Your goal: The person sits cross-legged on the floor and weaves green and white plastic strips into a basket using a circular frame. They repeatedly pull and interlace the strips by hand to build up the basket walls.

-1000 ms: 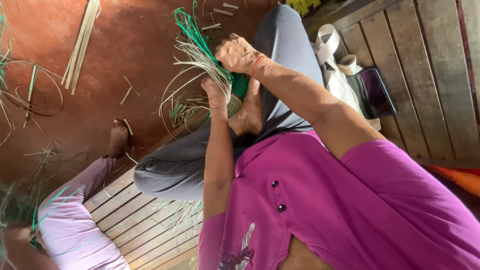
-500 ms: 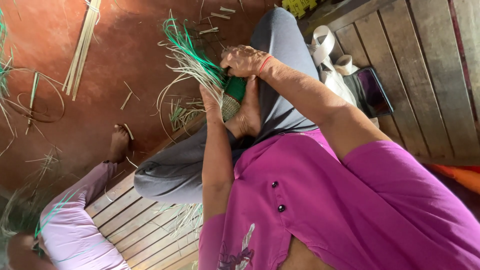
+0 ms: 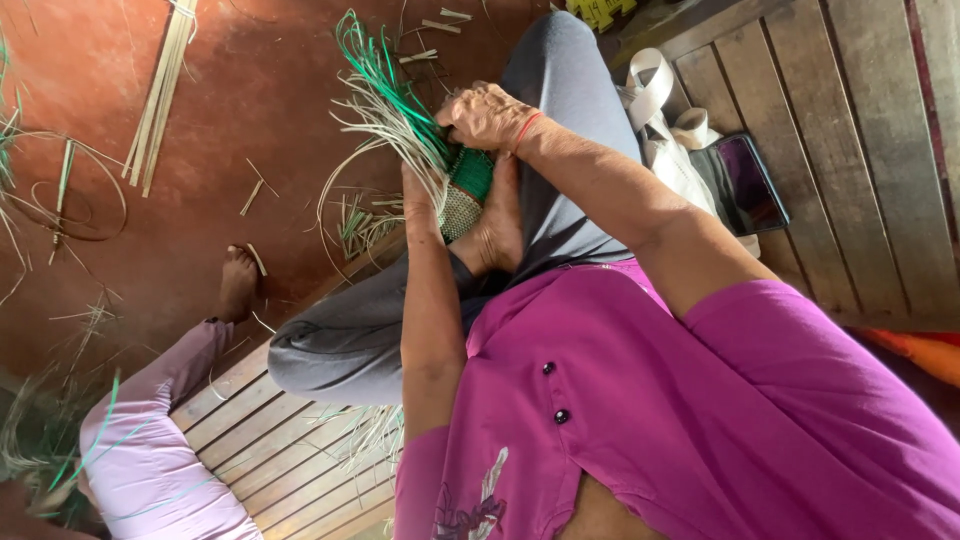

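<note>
A small woven piece (image 3: pixel 466 192), green and straw-coloured, rests against my bare foot (image 3: pixel 497 232) on my crossed grey-trousered legs. Long loose strips (image 3: pixel 383 100), green and pale, fan out from its top. My left hand (image 3: pixel 420 207) grips the piece and the base of the strips from the side. My right hand (image 3: pixel 487 116), with a red thread at the wrist, is closed over the strips just above the woven part. The two hands are almost touching.
Another person in pale pink trousers (image 3: pixel 150 455) sits at lower left, a bare foot (image 3: pixel 237 282) on the red floor. A bundle of split cane (image 3: pixel 160 90) and scraps lie there. A dark phone (image 3: pixel 745 185) and white bag (image 3: pixel 660 110) lie on the wooden bench.
The fan of loose strips has swung a little to the left. My right hand has shifted slightly along the strips; my left hand keeps its grip.
</note>
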